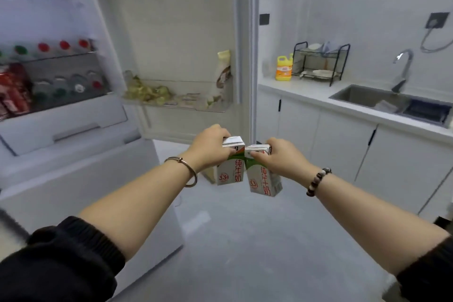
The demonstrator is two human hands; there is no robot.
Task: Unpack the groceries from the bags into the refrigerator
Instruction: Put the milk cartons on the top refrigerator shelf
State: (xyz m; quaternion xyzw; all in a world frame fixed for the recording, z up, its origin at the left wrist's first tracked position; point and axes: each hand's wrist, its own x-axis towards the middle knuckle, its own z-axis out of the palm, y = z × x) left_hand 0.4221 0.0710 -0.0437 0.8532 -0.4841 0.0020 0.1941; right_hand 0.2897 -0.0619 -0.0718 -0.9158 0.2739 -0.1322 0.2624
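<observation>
My left hand (pixel 210 148) grips the top of a small white and green milk carton (pixel 230 171) with red lettering. My right hand (pixel 282 158) grips a second, matching milk carton (pixel 263 182) by its top. The two cartons hang side by side and touch, held over the grey floor in front of the open refrigerator (pixel 73 130). The open refrigerator door (pixel 186 32) stands just beyond the cartons. Its lower door shelf (pixel 179 102) carries small green-wrapped items, flat packets and a tall pouch. No grocery bag is in view.
Inside the refrigerator, bottles with red and green caps (pixel 63 45) line a shelf, with more bottles and red packages below. On the right runs a white counter (pixel 306 91) with a yellow detergent bottle (pixel 284 67), a black dish rack (pixel 321 62), a sink (pixel 367 97) and a faucet (pixel 404 68).
</observation>
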